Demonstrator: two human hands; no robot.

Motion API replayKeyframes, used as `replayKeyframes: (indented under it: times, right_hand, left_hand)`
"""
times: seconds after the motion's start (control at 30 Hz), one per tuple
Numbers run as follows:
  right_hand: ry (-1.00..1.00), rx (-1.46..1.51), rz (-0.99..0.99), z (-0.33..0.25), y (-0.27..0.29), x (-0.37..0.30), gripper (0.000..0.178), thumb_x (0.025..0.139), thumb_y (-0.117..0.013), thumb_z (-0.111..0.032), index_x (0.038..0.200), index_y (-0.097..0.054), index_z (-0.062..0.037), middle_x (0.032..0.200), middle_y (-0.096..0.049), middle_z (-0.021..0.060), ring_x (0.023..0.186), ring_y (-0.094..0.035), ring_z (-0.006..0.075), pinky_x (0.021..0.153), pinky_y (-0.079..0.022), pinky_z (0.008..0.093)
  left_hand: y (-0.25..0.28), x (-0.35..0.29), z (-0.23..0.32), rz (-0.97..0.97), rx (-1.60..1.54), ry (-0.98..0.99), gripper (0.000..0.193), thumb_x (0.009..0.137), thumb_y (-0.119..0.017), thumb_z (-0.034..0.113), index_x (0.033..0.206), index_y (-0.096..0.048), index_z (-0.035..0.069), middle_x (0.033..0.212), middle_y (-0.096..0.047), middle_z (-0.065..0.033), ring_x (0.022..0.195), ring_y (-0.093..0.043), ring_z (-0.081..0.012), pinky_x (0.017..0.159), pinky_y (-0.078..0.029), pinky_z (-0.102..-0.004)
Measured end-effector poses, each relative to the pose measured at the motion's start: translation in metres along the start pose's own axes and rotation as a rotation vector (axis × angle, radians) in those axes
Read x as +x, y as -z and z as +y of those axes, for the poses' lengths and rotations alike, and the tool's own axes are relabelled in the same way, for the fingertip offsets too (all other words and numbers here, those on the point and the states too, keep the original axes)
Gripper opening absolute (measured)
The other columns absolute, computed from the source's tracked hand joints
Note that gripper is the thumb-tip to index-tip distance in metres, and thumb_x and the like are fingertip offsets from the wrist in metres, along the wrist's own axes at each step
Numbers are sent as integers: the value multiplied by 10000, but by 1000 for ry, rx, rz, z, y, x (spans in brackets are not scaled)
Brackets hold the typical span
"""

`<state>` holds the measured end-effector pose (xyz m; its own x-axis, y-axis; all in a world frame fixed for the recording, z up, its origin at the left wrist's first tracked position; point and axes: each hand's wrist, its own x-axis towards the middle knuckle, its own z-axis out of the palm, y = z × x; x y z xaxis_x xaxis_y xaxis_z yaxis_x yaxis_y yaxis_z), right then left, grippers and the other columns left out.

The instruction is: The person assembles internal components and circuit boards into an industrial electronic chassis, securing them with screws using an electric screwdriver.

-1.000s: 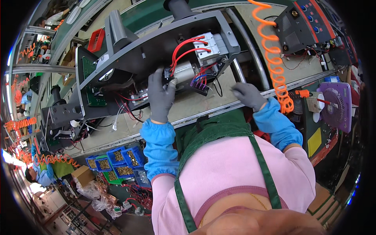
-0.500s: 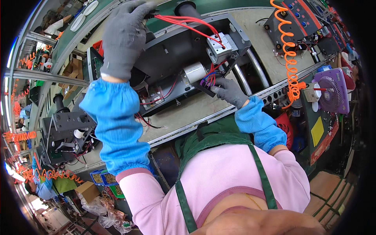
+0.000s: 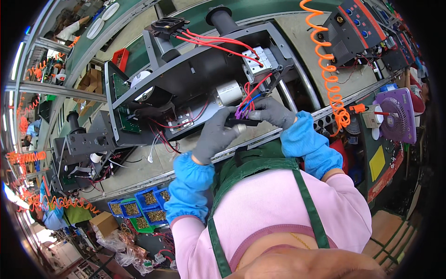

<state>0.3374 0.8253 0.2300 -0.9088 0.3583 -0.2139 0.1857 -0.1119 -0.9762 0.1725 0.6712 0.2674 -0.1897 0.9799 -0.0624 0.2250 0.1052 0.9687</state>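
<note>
Both gloved hands meet at the near edge of an open dark grey metal housing [image 3: 195, 65]. Between them is a small flat black part [image 3: 246, 122] with purple, blue and red wires [image 3: 247, 103] running into it. My left hand [image 3: 216, 135] is closed on the left end of this part. My right hand [image 3: 273, 113] pinches it at the right, by the wires. Inside the housing, a white cylinder [image 3: 229, 92] lies behind the hands, and a white breaker block [image 3: 258, 63] sits to the right. Red cables [image 3: 209, 42] link that block to a black terminal piece [image 3: 169, 27] at the far rim.
A coiled orange air hose [image 3: 329, 69] hangs at the right, near a purple fan [image 3: 394, 114]. Two metal rollers [image 3: 304, 83] lie right of the housing. Blue bins [image 3: 155, 215] of small brass-coloured parts stand at near left. Another partly built unit [image 3: 88, 144] sits left.
My left hand has let go of the black terminal piece at the far rim and come down to the small black part. My right hand has stayed nearly in place.
</note>
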Motion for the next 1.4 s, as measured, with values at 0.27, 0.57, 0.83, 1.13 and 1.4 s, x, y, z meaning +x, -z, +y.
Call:
replayKeyframes:
  times: [0.27,0.57,0.83,1.13,1.4]
  right_hand:
    - [-15,97,14,-14,-10,-5,399,810,-642,-172,1161,-562,0,924,-601,77,781,-565,134,705,-484,265]
    - [55,150,-63,-22,-1,-11,465,800,-649,-198,1201,-526,0,995,-572,99,851,-566,155,736,-493,289]
    - [279,-361,177,-37,-4,-2,497,774,-638,-155,1221,-493,7,1017,-590,127,939,-605,210,811,-504,339]
    - [325,-541,206,0,-4,-4,468,758,-646,-135,1193,-511,-27,1145,-537,166,1053,-563,278,842,-525,340]
    - [116,-602,-27,17,-5,-16,394,775,-640,-203,1125,-550,-46,1138,-549,139,1047,-564,273,824,-505,363]
  left_hand:
    - [-1,0,23,279,183,36,401,741,-698,60,1110,-547,23,1016,-566,-75,858,-584,-135,694,-480,-245]
    - [10,9,50,145,591,-208,398,667,-740,52,1036,-594,50,953,-543,-91,852,-588,-198,688,-486,-296]
    - [-5,57,-6,728,481,-484,377,606,-603,-82,947,-554,71,983,-484,-124,842,-541,-261,659,-478,-325]
    - [-16,68,-12,800,1086,-119,448,767,-681,251,1162,-522,110,938,-507,-166,882,-523,-343,720,-442,-423]
    - [-22,65,-11,807,777,-66,425,747,-600,53,1168,-551,90,998,-494,-199,905,-524,-355,765,-455,-410]
